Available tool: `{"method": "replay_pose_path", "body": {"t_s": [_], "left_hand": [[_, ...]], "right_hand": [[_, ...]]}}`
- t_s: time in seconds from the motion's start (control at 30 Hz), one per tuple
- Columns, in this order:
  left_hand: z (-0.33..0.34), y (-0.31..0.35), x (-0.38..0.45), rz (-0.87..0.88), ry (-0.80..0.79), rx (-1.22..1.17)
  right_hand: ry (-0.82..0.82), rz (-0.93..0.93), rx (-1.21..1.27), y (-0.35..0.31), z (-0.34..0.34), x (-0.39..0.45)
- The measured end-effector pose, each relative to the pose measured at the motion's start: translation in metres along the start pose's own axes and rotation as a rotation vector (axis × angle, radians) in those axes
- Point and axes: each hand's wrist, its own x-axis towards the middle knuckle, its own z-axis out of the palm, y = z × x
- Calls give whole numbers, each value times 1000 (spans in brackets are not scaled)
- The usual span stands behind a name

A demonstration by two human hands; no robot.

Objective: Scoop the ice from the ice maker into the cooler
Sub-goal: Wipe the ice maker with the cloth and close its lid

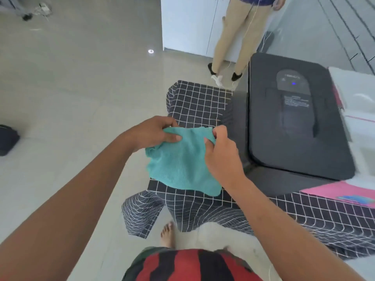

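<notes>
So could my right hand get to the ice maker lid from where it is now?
Probably yes, once it lets go. The right hand is pinching the teal cloth together with the left hand. The closed ice maker sits just to its right, with nothing between them.

Bright, even daylight fills the room. A small lamp glare (pixel 150 51) shines on the glossy floor (pixel 71 78) at eleven o'clock. Wide-angle bending curves the edges; the three o'clock side is smeared.
</notes>
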Motion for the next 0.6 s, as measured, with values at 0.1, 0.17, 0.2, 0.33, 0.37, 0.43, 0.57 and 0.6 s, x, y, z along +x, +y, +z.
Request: {"method": "replay_pose_path", "body": {"t_s": [0.1, 0.17, 0.2, 0.33, 0.37, 0.43, 0.57, 0.6], "left_hand": [[7, -26, 18, -31, -124, 78], [12, -43, 34, -43, -155, 148], [15, -51, 43, -48, -160, 181], [23, -71, 88, -31, -165, 294], [23, -73, 99, -28, -157, 307], [22, -75, 123, -22, -124, 323], [26, -80, 160, 12, -34, 450], [29, -81, 166, 26, -30, 486]], "right_hand": [[-18, 93, -57, 15, 33, -10], [-22, 151, -80, 26, 51, -9], [-25, 174, -92, 31, 58, -6], [-62, 186, -197, 51, 80, 20], [-49, 205, -210, 55, 84, 29], [2, 263, -235, 64, 90, 50], [60, 379, -266, 79, 105, 83], [55, 434, -247, 82, 108, 89]]}}
